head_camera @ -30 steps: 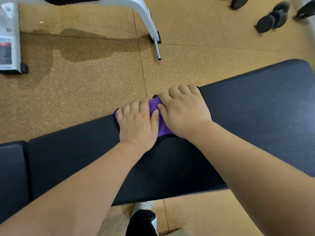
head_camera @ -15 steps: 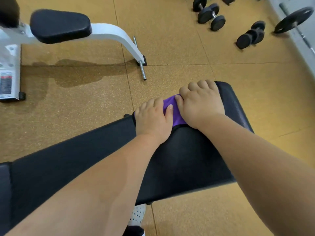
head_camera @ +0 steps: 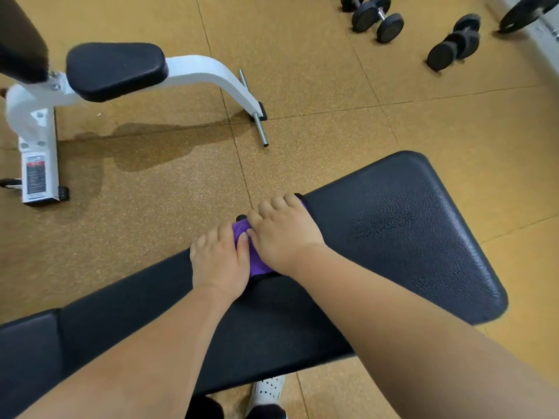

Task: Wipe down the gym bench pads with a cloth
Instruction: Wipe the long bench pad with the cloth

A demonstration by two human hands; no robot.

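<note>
I see a tan speckled rubber floor (head_camera: pixel 317 95) laid in tiles, filling most of the view. Across the lower half runs the black bench pad (head_camera: pixel 399 237), long, widening to a rounded end at right; a second black pad section (head_camera: pixel 27 352) butts against it at lower left, with a narrow seam between them. Upper left stands a white-framed machine (head_camera: pixel 208 71) with its own black pad (head_camera: pixel 115 69), a chrome peg (head_camera: pixel 260 130) at its foot and a label on its white base.

Both my forearms reach in from the bottom edge. My right hand (head_camera: pixel 284 234) lies palm-down, fingers curled over the far edge of the bench pad, pressing on the purple cloth (head_camera: pixel 255 261). My left hand (head_camera: pixel 217 261) lies flat just beside it, thumb on the cloth, fingers bent over the same edge. The cloth sits on the far edge of the bench pad, mostly hidden under the two hands; only a strip shows between them.

Top right: black dumbbells (head_camera: pixel 378 16), another pair (head_camera: pixel 453 43), and a weight plate (head_camera: pixel 526 12) near the wall. A white perforated shoe (head_camera: pixel 267 388) shows under the bench. No containers visible.
</note>
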